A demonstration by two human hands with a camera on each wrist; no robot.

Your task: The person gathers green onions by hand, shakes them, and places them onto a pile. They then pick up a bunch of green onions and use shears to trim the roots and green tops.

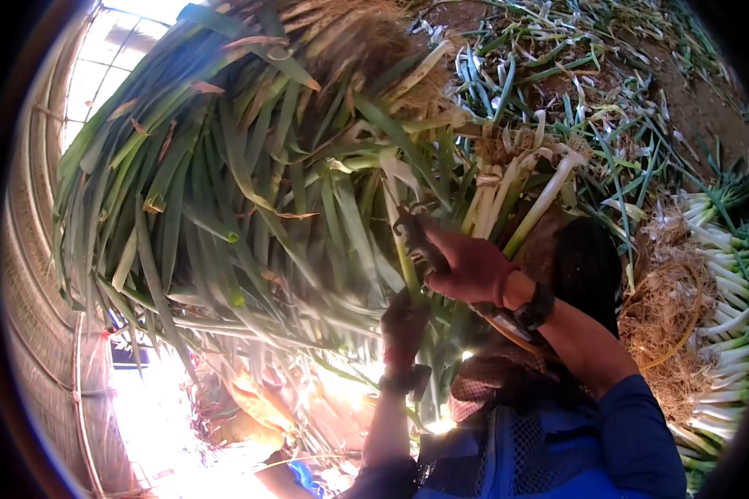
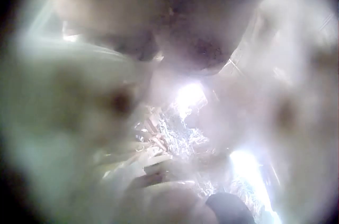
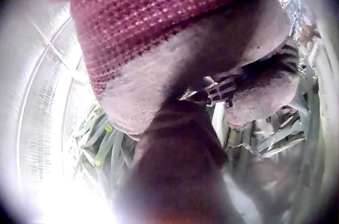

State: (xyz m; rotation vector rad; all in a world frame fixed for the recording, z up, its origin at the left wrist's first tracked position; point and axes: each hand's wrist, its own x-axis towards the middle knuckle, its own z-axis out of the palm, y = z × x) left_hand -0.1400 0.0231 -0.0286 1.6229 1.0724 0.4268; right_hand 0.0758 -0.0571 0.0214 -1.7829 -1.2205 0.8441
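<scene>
In the head view my gloved right hand [image 1: 474,266] grips a dark air blow gun [image 1: 414,233], its thin nozzle pointing up and left. My gloved left hand [image 1: 404,328], just below, holds a green onion [image 1: 406,270] by its leafy part, with the pale end up by the nozzle. The right wrist view shows the maroon glove [image 3: 175,39] with its fingers curled round the gun [image 3: 220,90]. Haze covers most of the left wrist view, where a dark glove [image 2: 196,28] fills the top.
A big heap of green onions [image 1: 208,175] lies at left. More stalks [image 1: 549,191] lean by my leg. Peeled onions [image 1: 732,324] are stacked at right beside a yellow hose [image 1: 682,345]. Scraps [image 1: 574,75] litter the ground. A ribbed plastic wall [image 1: 37,274] stands far left.
</scene>
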